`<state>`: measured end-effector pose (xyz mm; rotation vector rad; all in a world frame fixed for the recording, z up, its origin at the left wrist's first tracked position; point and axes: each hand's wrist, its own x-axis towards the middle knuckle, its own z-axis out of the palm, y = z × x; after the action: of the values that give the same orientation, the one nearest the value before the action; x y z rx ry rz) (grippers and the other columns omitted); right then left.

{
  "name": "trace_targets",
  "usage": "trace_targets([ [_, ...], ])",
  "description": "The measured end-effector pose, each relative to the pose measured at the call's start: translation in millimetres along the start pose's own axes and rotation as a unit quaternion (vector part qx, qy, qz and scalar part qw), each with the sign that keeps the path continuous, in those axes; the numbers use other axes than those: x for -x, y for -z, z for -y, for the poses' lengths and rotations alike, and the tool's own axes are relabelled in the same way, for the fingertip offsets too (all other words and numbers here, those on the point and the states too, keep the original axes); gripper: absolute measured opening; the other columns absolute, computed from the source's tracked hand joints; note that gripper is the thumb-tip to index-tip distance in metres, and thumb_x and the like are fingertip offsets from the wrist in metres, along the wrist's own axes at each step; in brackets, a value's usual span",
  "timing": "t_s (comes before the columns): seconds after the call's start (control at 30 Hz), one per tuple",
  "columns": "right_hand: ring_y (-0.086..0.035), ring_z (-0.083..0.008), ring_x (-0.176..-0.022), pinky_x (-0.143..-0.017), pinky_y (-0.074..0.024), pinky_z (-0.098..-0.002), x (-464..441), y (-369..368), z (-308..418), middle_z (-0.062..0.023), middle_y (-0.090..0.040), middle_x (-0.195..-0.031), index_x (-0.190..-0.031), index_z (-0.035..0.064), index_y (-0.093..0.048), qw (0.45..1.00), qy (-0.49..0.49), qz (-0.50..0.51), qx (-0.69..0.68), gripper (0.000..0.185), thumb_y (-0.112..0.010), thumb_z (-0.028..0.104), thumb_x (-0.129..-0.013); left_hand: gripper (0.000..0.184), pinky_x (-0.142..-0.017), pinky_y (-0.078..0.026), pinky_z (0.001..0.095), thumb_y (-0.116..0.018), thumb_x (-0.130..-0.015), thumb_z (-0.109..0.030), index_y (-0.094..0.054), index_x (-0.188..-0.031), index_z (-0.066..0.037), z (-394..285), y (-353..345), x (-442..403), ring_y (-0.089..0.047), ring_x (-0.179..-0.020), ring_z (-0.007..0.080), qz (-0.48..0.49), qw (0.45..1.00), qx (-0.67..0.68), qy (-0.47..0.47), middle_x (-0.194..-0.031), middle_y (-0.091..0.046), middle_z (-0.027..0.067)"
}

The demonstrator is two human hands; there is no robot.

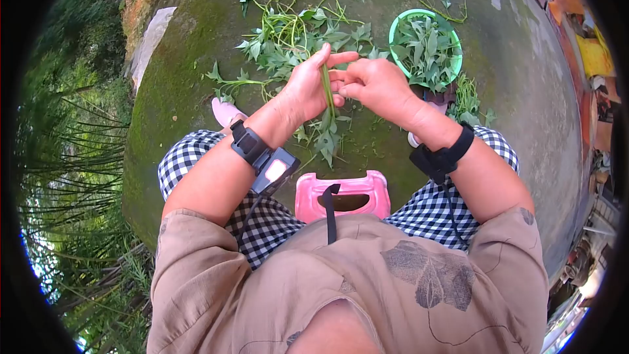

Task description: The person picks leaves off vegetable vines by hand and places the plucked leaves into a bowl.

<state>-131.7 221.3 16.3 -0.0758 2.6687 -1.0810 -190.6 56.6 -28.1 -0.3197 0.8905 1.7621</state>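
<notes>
My left hand [308,86] is closed round a few green leafy stems [329,99], thumb pointing up. Their leaves hang below the palm. Close beside it, my right hand [381,86] has its thumb and forefinger pinched together, near the fingers of the left. What the pinch holds, if anything, is too small to make out. Beyond both hands lies a tangled heap of leafy vines [295,33] on the ground. To the right of the heap stands a green-rimmed basket [392,29] filled with picked leaves [426,46].
A pink plastic stool [308,196] is between my knees. A small pile of stems [466,98] lies below the basket, near my right foot. Mossy concrete [190,78] spreads around, with bushes [72,157] along the left and assorted clutter [593,46] along the right edge.
</notes>
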Motion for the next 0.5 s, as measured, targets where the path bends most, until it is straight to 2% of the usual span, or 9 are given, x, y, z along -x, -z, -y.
trace_targets([
  [0.07, -0.066, -0.0284, -0.072, -0.067, -0.0509, -0.0426, -5.3, -9.1, -0.6, -0.0093, -0.069, -0.074, -0.081, 0.0123, -0.072, 1.000, -0.024, 0.007, 0.016, 0.021, -0.066, 0.030, -0.071, 0.061, -0.066, -0.052, 0.0366, -0.029, -0.101, -0.054, -0.049, -0.135, -0.008, -1.0, -3.3, 0.6, -0.064, -0.083, 0.0238, 0.002, 1.000, 0.015, -0.016, -0.108, -0.064, 0.0166],
  [0.17, -0.066, -0.0257, -0.068, -0.066, -0.0502, -0.0403, -13.3, -17.6, -6.6, -0.0093, -0.068, -0.071, -0.077, 0.0108, -0.071, 0.990, -0.063, 0.056, -0.112, 0.019, -0.068, 0.028, -0.070, 0.062, -0.077, -0.052, 0.0416, -0.029, -0.101, -0.054, -0.048, -0.136, -0.007, -4.7, -4.2, 1.1, -0.064, -0.089, 0.0265, 0.012, 0.999, 0.032, -0.036, -0.110, -0.064, 0.0169],
  [0.23, -0.065, -0.0229, -0.065, -0.064, -0.0494, -0.0380, -16.8, -25.7, -13.1, -0.0092, -0.067, -0.069, -0.075, 0.0082, -0.070, 0.985, -0.048, 0.037, -0.159, 0.018, -0.071, 0.025, -0.068, 0.062, -0.083, -0.051, 0.0437, -0.030, -0.101, -0.054, -0.049, -0.136, -0.006, -9.2, -4.3, 1.3, -0.064, -0.092, 0.0272, 0.016, 0.998, 0.038, -0.047, -0.110, -0.064, 0.0170],
  [0.33, -0.061, -0.0184, -0.060, -0.058, -0.0475, -0.0337, -21.3, -32.2, -19.2, -0.0083, -0.065, -0.066, -0.074, 0.0042, -0.069, 0.967, -0.073, 0.025, -0.244, 0.015, -0.074, 0.017, -0.069, 0.058, -0.086, -0.049, 0.0439, -0.034, -0.102, -0.049, -0.049, -0.134, -0.003, -12.9, -13.0, 4.5, -0.063, -0.095, 0.0264, -0.011, 0.998, 0.054, -0.042, -0.111, -0.064, 0.0165],
  [0.43, -0.058, -0.0139, -0.056, -0.053, -0.0444, -0.0291, -24.2, -27.2, -14.6, -0.0060, -0.062, -0.063, -0.074, 0.0011, -0.066, 0.925, -0.134, 0.022, -0.354, 0.012, -0.073, 0.010, -0.074, 0.052, -0.087, -0.049, 0.0438, -0.039, -0.102, -0.042, -0.050, -0.132, -0.001, -7.3, -6.1, -1.0, -0.062, -0.098, 0.0261, 0.032, 0.997, 0.049, -0.041, -0.112, -0.063, 0.0153],
  [0.47, -0.056, -0.0125, -0.056, -0.051, -0.0433, -0.0275, -24.6, -23.0, -11.0, -0.0051, -0.061, -0.062, -0.074, 0.0003, -0.065, 0.907, -0.155, 0.022, -0.392, 0.011, -0.073, 0.009, -0.076, 0.047, -0.088, -0.049, 0.0446, -0.042, -0.102, -0.037, -0.051, -0.130, -0.001, -1.7, 1.8, -8.7, -0.062, -0.098, 0.0263, 0.047, 0.996, 0.037, -0.069, -0.112, -0.063, 0.0140],
  [0.5, -0.055, -0.0118, -0.055, -0.051, -0.0427, -0.0267, -24.1, -19.4, -7.3, -0.0045, -0.060, -0.062, -0.074, 0.0003, -0.064, 0.901, -0.155, 0.014, -0.404, 0.011, -0.072, 0.007, -0.077, 0.047, -0.088, -0.048, 0.0451, -0.042, -0.102, -0.037, -0.051, -0.130, -0.001, -2.7, -0.8, -7.9, -0.062, -0.099, 0.0264, 0.030, 0.996, 0.044, -0.074, -0.112, -0.063, 0.0141],
])
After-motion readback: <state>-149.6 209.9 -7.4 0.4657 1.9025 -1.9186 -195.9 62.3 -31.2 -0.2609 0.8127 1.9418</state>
